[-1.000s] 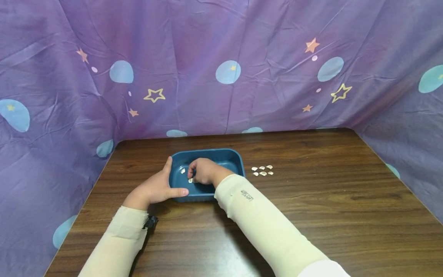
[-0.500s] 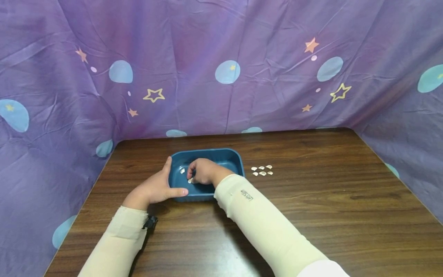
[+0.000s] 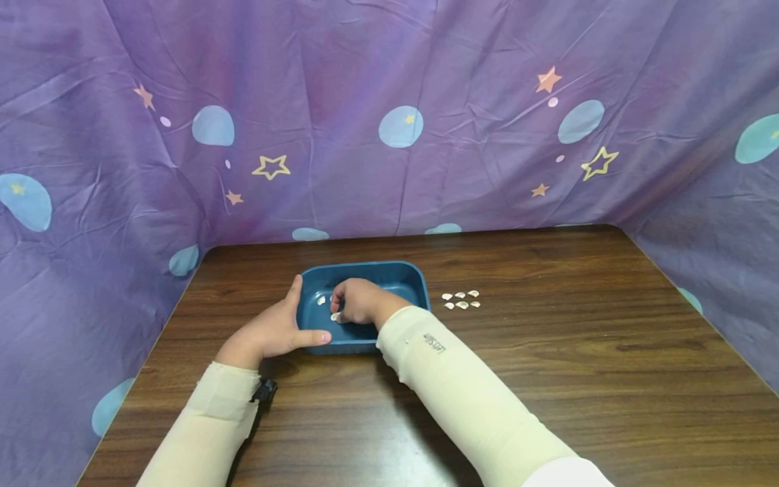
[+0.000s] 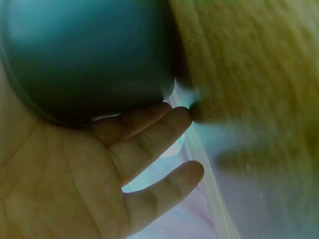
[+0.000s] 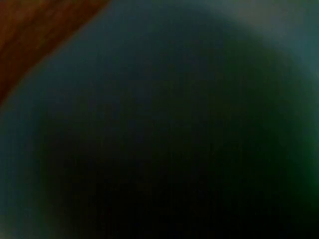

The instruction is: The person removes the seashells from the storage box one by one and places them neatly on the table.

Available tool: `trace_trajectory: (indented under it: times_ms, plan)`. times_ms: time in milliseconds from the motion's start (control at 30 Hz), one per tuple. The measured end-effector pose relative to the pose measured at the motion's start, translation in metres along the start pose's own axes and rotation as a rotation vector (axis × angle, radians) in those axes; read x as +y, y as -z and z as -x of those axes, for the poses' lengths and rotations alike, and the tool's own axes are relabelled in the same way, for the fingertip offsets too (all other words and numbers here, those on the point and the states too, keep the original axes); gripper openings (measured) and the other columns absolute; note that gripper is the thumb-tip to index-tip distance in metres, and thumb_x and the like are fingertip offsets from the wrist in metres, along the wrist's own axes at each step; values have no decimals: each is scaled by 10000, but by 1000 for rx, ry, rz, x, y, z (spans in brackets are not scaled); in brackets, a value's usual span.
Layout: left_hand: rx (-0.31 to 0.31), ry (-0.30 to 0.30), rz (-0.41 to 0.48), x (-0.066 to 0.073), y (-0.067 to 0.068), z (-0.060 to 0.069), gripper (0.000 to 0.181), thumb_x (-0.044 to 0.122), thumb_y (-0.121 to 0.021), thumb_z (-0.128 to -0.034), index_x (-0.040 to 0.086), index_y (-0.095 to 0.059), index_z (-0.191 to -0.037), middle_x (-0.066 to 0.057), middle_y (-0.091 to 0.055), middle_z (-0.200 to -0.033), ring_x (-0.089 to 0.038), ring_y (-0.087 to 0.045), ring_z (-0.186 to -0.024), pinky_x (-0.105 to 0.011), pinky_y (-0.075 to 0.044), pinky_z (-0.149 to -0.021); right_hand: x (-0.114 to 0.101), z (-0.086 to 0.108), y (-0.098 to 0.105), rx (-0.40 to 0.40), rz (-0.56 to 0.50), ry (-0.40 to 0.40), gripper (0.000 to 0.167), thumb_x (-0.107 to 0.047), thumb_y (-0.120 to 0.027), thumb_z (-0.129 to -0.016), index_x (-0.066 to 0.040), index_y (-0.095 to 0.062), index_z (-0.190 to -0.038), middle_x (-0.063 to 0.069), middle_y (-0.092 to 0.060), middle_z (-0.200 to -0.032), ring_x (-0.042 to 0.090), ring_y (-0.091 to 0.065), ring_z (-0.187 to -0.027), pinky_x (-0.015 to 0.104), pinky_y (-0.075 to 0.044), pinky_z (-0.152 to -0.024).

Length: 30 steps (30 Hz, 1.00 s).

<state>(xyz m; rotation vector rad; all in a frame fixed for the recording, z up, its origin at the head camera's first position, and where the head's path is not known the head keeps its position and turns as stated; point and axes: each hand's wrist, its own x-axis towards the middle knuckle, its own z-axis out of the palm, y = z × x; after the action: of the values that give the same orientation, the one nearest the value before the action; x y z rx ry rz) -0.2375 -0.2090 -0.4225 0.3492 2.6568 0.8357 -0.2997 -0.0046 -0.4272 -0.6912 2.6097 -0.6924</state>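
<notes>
A blue rectangular plastic box (image 3: 395,272) sits on the table. My left hand (image 3: 270,331) rests against its near left corner, thumb along the front rim and straight fingers along the left wall. In the left wrist view the palm and fingers touch the box's dark outer side (image 4: 94,59). Inside the box, my right hand (image 3: 362,302) has its fingers curled down, pinching a small white shell (image 3: 335,316) close to the floor. Another white shell (image 3: 321,300) lies to its left. The hand hides part of the box floor; the right wrist view is too dark and blurred to read.
On the wood-grain table (image 3: 548,352), several small white shells (image 3: 461,300) lie in two rows right of the box. A purple curtain (image 3: 341,122) with stars and blue ovals hangs behind the table and at both sides.
Hands and box stay almost where they were. My right fingers have shifted very slightly at the shell inside the box.
</notes>
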Motion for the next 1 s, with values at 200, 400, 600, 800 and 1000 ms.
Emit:
trace_trajectory:
  times_ms: [200, 400, 600, 800, 1000]
  plan:
    - [3, -2, 2, 1, 1, 0, 1385, 630, -771, -886, -13, 199, -1637, -412, -208, -1650, -512, -387, -1488, -614, -351, -1204, 0, 1, 2, 11, -4, 9, 134, -141, -853, -892, -153, -720, -897, -43, -680, -892, 152, -588, -904, 297, -485, -936]
    - [3, -1, 2, 2, 0, 1, 1379, 626, -767, -890, -20, 195, -1636, -410, -200, -1654, -505, -385, -1492, -615, -346, -1207, 1, 1, 1, 33, -27, 17, 129, -168, -853, -900, -174, -726, -879, -51, -693, -891, 143, -593, -880, 304, -487, -908]
    - [5, -13, 7, 1, 0, 1, 1372, 620, -767, -892, -38, 182, -1633, -412, -195, -1654, -509, -378, -1494, -614, -339, -1212, 4, 2, 3, 84, -102, 45, 120, -178, -841, -916, -183, -730, -872, -48, -658, -799, 128, -568, -774, 272, -474, -752]
    - [5, -31, 10, 0, 0, -1, 1360, 615, -763, -895, -54, 161, -1634, -409, -202, -1654, -500, -383, -1493, -608, -347, -1209, 3, 5, 11, 148, -184, 76, 85, -161, -830, -924, -156, -745, -919, -43, -572, -689, 106, -515, -655, 240, -427, -611]
    - [6, -34, 19, 0, 2, -1, 1367, 614, -767, -889, -58, 163, -1632, -414, -215, -1648, -501, -400, -1483, -613, -351, -1205, -1, 11, 21, 195, -256, 95, 76, -173, -832, -927, -147, -764, -947, -40, -514, -682, 103, -485, -651, 239, -419, -603]
